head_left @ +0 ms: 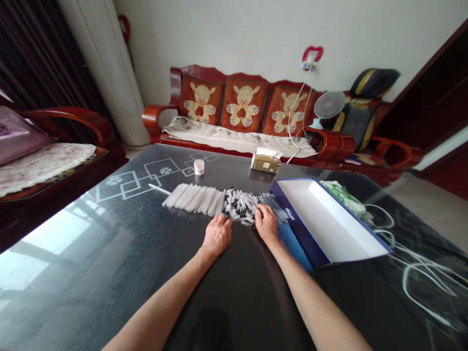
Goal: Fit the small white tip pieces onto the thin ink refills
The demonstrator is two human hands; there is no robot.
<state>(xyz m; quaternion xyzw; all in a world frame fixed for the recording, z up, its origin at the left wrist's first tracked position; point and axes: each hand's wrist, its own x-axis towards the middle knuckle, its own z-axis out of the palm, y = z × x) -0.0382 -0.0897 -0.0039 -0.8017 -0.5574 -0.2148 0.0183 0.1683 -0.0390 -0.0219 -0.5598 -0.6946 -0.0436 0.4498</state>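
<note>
My left hand [218, 233] rests on the dark table with its fingers curled in, at the near right end of a row of translucent white tubes [195, 198] like pen barrels. Whatever it may hold is hidden. My right hand [267, 223] is closed at the right edge of a heap of small clear and black pieces [239, 204]; I cannot make out what is between its fingers. Beyond that hand lie thin clear rods [274, 202] like pen refills. One white tube [159, 188] lies apart at the far left of the row.
An open blue box [298, 229] with a white inside stands right of my right hand. A tissue pack [265, 162] and a small round tub [199, 167] sit farther back. White cables [420, 268] and a green bag [345, 197] lie at the right.
</note>
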